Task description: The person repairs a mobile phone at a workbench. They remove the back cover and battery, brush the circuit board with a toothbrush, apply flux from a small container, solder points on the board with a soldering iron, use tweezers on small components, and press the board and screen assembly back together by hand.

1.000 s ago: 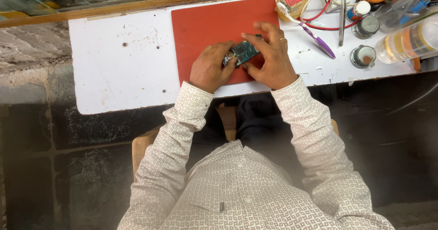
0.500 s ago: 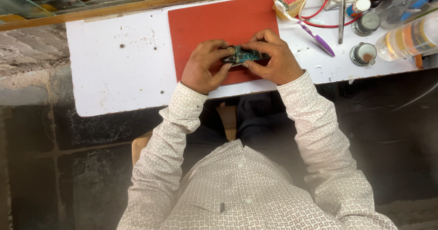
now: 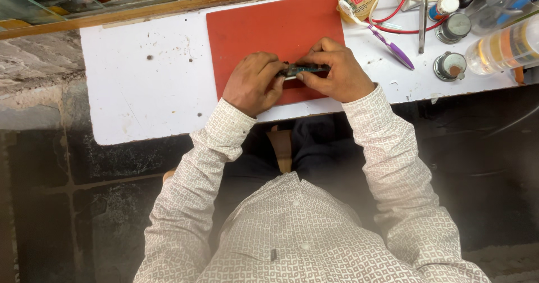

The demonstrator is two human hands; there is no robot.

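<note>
- Work is judged midway: a small dark circuit board (image 3: 303,70) is pinched edge-on by left hand (image 3: 254,84) and right hand (image 3: 332,72).
- Both grips are closed on it, above the red mat (image 3: 269,28); tweezers (image 3: 422,19) lie untouched, well right.

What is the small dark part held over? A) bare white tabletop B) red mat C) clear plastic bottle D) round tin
B: both the left hand and the right hand pinch the small dark green circuit board above the red mat, which lies on the white tabletop; the bottle and tin sit off to the right.
</note>
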